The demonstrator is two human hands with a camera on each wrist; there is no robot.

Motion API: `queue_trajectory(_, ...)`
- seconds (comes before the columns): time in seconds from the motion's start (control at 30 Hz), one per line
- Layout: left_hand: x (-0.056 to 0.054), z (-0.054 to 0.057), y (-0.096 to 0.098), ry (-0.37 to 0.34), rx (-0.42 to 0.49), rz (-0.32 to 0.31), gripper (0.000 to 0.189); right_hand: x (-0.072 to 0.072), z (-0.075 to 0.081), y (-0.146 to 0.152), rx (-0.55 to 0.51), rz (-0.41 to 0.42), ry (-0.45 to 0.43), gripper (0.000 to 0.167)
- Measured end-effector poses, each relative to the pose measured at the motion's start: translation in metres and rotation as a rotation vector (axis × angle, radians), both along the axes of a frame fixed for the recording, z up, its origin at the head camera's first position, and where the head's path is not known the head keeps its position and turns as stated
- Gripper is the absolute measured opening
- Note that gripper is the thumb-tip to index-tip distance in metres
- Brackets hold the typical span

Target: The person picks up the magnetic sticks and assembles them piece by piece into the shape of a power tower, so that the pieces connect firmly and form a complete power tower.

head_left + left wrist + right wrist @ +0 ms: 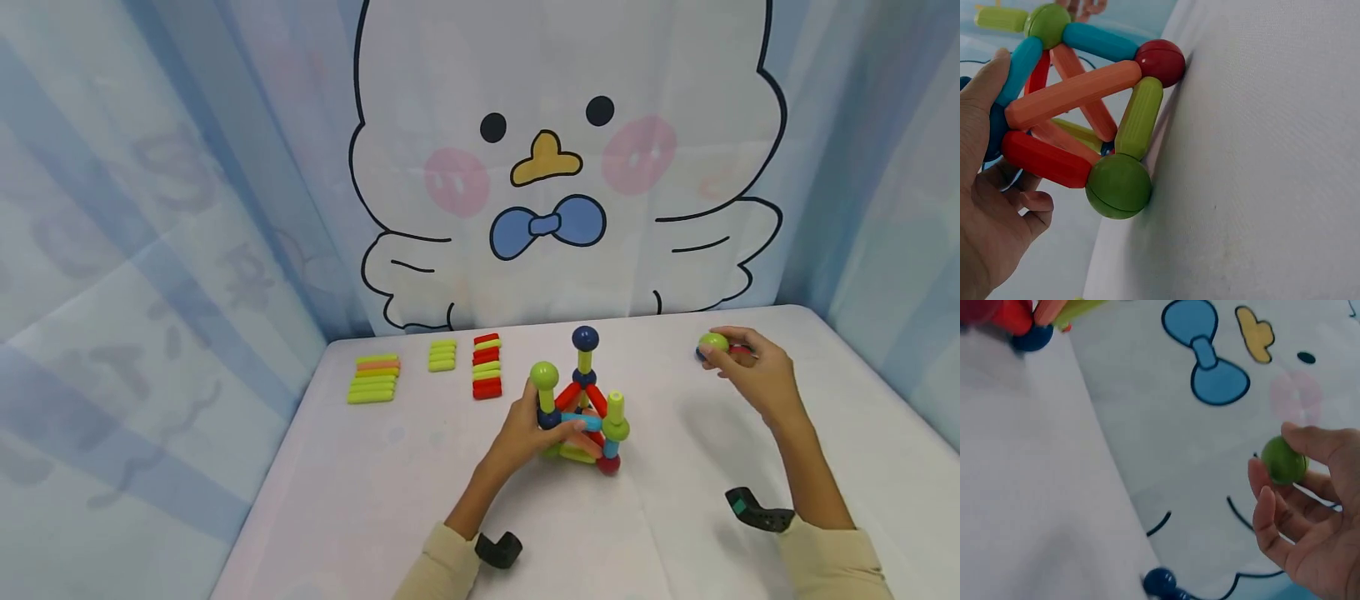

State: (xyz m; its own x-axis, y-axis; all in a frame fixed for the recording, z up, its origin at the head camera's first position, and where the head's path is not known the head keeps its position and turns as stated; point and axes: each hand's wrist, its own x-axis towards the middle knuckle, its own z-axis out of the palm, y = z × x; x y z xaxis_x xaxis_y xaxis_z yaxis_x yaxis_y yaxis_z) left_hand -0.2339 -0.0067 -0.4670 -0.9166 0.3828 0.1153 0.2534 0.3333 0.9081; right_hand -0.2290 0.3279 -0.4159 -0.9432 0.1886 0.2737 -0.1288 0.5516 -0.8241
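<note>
A frame built of colored rods and balls, seemingly a magnetic building set, stands mid-table; its light blue rod (581, 422) faces me in the head view. My left hand (521, 435) grips its left side, thumb in front, some fingers hidden behind. Three rods rise from the frame, two topped by a green ball (543, 375) and a dark blue ball (585, 338). In the left wrist view, its lower green ball (1118, 186) and red ball (1160, 62) are near the tabletop. Over to the right, my right hand (761, 379) pinches a loose green ball (1284, 460) between thumb and fingers.
Yellow-green and orange rods (373, 380) lie in a row at the table's left. Beside them are short yellow-green rods (442, 356) and a row of red and yellow-green rods (487, 367). Dark blue balls (1160, 582) lie near the right hand. A curtain (555, 283) hangs behind.
</note>
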Motion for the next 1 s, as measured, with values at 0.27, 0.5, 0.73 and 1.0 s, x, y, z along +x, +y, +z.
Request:
queue_trajectory(0.27, 0.003, -0.003, 0.001, 0.097, -0.005, -0.002, 0.059, 0.022, 0.035, -0.058, 0.018, 0.417, 0.159, 0.034)
queue_trajectory(0.5, 0.005, -0.003, 0.006, 0.132, 0.056, 0.002, 0.061, 0.025, 0.039, -0.086, 0.016, 0.63, 0.212, 0.033)
queue_trajectory(0.73, 0.006, -0.005, 0.006, 0.139, 0.052, -0.011, 0.062, 0.023, 0.025, -0.087, 0.011, 0.597, 0.161, 0.03)
queue_trajectory(1.0, 0.004, -0.004, 0.005, 0.136, 0.036, -0.008, 0.063, 0.021, 0.022, -0.087, -0.019, 0.592, 0.17, 0.029)
